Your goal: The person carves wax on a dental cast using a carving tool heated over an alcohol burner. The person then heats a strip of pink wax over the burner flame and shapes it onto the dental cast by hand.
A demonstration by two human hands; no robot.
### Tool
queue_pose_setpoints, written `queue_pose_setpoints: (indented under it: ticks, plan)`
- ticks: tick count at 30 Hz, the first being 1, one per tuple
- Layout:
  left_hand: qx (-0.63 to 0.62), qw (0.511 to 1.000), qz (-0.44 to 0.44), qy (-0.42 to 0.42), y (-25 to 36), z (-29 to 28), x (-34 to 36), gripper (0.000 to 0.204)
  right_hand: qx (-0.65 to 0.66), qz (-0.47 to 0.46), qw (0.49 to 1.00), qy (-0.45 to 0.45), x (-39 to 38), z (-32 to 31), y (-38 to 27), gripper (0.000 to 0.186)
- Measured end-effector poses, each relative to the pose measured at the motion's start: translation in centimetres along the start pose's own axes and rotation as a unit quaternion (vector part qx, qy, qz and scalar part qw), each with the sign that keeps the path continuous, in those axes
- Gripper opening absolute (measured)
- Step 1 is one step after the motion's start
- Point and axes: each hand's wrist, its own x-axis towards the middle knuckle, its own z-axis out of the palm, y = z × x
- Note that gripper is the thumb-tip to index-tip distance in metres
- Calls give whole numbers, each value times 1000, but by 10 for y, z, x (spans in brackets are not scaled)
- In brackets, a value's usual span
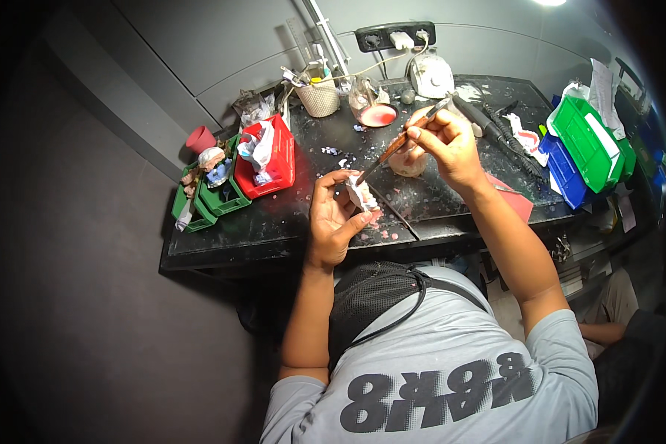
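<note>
One black bench (274, 214) fronts us. Above it, our right hand (455, 148) and left hand (330, 228) clamp fingers on, respectively, a brown-handled tool (389, 152) and a white dental model (360, 194), tip meeting edge: work looks underway, what remains unclear.

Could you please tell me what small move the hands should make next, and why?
Probably, the left hand should ease its upper fingertips slightly back while keeping hold of the small white and cream toothed cast. The right hand holds a slim brown-handled tool with its dark tip at the cast's upper edge, close to those fingertips; I cannot tell whether it touches.
</note>
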Motion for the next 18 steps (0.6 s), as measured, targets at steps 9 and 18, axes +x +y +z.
queue_pose_setpoints:
  ticks: [9, 18]
  plan:
    - [8, 1000, -3, 11, 1, 1, 0, 61, 4, -14, 1000, 22, 0, 0, 2, 19]
    - [4, 1000, -4, 4, 2, 1, 0, 61, 1, -17, 1000, 3, -1, 0, 1, 19]
